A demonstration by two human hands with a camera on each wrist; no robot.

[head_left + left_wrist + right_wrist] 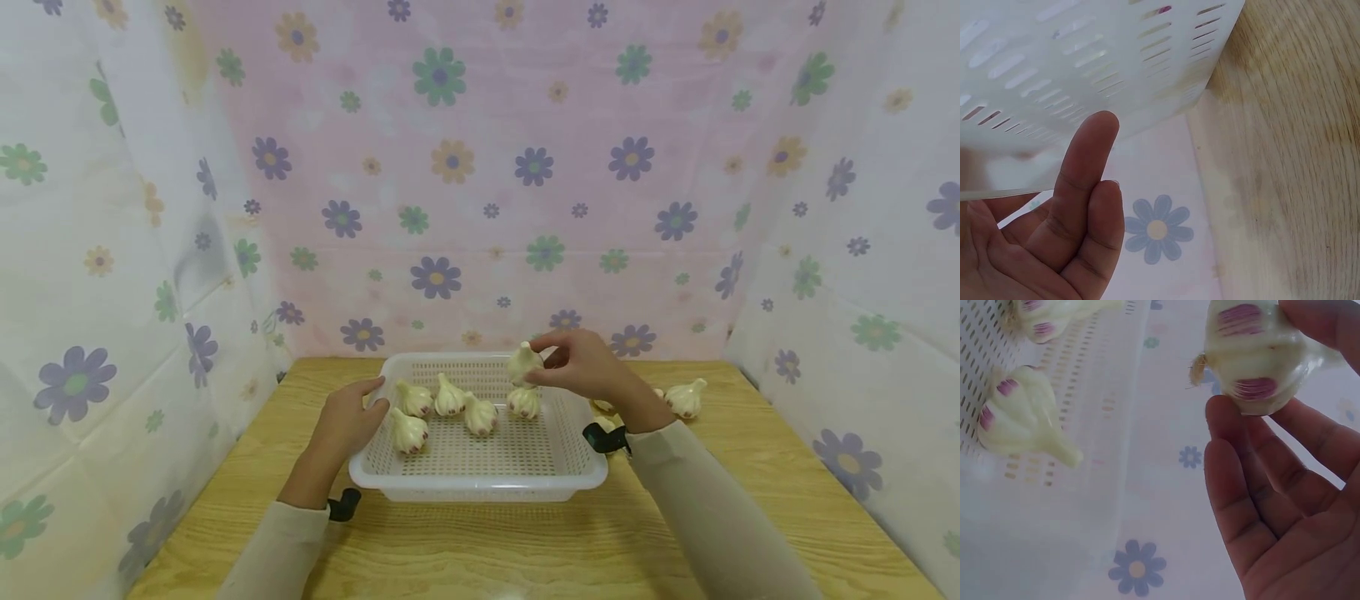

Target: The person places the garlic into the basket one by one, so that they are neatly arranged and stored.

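A garlic bulb (522, 364), white with purple marks in the right wrist view, is pinched between the thumb and fingers of my right hand (588, 362). It is held up over the right back part of a white plastic basket (480, 482). Several more bulbs lie inside, one garlic bulb (524, 403) just below the held one and the others toward the left, such as a garlic bulb (409, 432). My left hand (347, 423) grips the basket's left rim, its fingers against the slotted outer wall (1035, 56) in the left wrist view.
Right of the basket, a garlic bulb (685, 398) lies on the wooden table (480, 550), with others partly hidden behind my right wrist. Flowered cloth (480, 167) hangs at the back and on both sides. A black wrist mount (604, 438) hangs near the basket's right rim.
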